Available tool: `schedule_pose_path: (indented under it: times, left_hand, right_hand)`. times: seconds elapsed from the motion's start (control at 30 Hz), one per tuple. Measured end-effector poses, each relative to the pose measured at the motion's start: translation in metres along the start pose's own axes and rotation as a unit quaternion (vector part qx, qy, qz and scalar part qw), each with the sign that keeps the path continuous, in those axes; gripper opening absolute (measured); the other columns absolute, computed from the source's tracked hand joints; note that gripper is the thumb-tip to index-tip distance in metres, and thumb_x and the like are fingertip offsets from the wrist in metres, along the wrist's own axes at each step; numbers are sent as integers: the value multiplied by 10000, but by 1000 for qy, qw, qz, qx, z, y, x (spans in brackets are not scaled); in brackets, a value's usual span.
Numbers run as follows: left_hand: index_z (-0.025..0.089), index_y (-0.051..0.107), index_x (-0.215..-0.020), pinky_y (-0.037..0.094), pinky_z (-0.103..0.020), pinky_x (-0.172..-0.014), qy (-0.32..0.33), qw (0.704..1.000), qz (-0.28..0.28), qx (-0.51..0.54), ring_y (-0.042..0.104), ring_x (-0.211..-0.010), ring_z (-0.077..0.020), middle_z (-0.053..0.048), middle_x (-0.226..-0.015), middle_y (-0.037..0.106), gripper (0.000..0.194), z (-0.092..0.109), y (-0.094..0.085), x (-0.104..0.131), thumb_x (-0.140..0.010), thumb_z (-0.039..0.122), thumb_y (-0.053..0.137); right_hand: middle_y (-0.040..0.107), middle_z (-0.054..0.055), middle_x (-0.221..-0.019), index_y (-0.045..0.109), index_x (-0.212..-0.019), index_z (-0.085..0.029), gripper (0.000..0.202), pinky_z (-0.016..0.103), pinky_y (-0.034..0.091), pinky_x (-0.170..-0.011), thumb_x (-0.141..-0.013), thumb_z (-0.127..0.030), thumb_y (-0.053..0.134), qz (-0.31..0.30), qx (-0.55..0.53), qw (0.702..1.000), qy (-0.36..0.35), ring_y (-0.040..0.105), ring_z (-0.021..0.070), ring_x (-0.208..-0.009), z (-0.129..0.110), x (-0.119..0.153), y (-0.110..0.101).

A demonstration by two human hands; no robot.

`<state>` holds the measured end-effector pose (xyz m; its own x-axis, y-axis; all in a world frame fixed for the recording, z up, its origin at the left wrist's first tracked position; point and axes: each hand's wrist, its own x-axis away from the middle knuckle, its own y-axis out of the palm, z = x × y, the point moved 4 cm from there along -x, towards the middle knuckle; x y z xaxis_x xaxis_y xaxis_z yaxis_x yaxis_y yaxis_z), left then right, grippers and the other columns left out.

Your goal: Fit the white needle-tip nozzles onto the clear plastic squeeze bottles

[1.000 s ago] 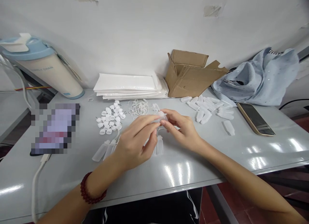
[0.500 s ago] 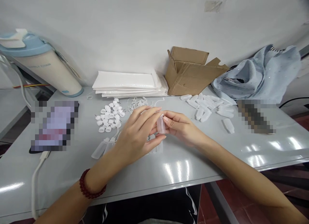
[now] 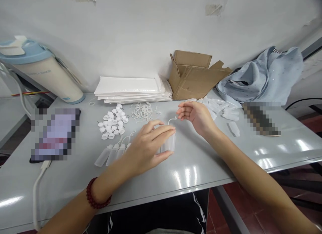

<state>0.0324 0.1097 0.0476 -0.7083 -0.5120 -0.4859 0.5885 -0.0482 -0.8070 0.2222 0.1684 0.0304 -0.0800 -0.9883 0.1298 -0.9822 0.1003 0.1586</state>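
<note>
My left hand (image 3: 153, 143) is low over the table, its fingertips and thumb around a small translucent plastic bottle (image 3: 171, 144). A thin white loop strap (image 3: 172, 120) sticks up from that bottle's top end. Part of another bottle shows beside it under my palm. To the left, several bottles with straps (image 3: 102, 156) lie in a row, partly hidden by my left hand. My right hand (image 3: 197, 117) holds nothing. Its loosely curled fingers hover near a heap of loose translucent bottles (image 3: 230, 114).
White caps with needle tips (image 3: 113, 121) and a tangle of thin strap rings (image 3: 143, 111) lie mid-table. Behind are stacked white padded envelopes (image 3: 130, 86) and a cardboard box (image 3: 198, 79). A tumbler (image 3: 47, 73), a phone (image 3: 57, 133) and blue cloth (image 3: 261, 76) stand or lie around.
My right hand has let go of the bottle and moved up and right toward the heap. The bottle is lower now, by my left hand, and its strap shows.
</note>
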Motion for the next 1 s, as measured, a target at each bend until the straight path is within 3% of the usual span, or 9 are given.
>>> schedule_pose_path:
  times: [0.13, 0.23, 0.8, 1.0]
  left_hand:
    - [112, 544, -1206, 475, -432, -931, 1, 995, -95, 10, 447, -1155, -289, -80, -1232, 627, 413, 6, 11, 3, -822, 186, 674]
    - [112, 552, -1179, 470, -432, -925, -13, 992, -124, 9, 454, -1136, -286, -82, -1205, 632, 393, 7, 17, 4, -822, 213, 681]
    - [111, 559, -1150, 480, -444, -895, -53, 987, -141, -64, 502, -1118, -303, -142, -1198, 613, 341, 1, 28, 7, -864, 281, 635]
    - [123, 548, -1185, 471, -483, -914, -45, 991, -127, -26, 481, -1144, -321, -159, -1227, 588, 436, 2, 23, 5, -849, 380, 650]
  right_hand:
    - [674, 35, -640, 638, -733, -143, 162, 255, 458, -535, -795, -227, 514, 19, -8, 1000, -13, 605, 131, -525, 2, -5, -5]
    - [670, 35, -623, 635, -717, -145, 146, 260, 455, -535, -785, -239, 546, 12, 1, 1000, -20, 596, 132, -517, 2, -3, -2]
    - [662, 29, -620, 637, -710, -146, 135, 256, 447, -534, -794, -230, 573, 17, 24, 998, -51, 571, 118, -502, -2, -1, -2]
    - [653, 22, -628, 634, -709, -161, 137, 258, 447, -541, -797, -230, 555, 20, 41, 996, -71, 562, 114, -510, -6, -2, -4]
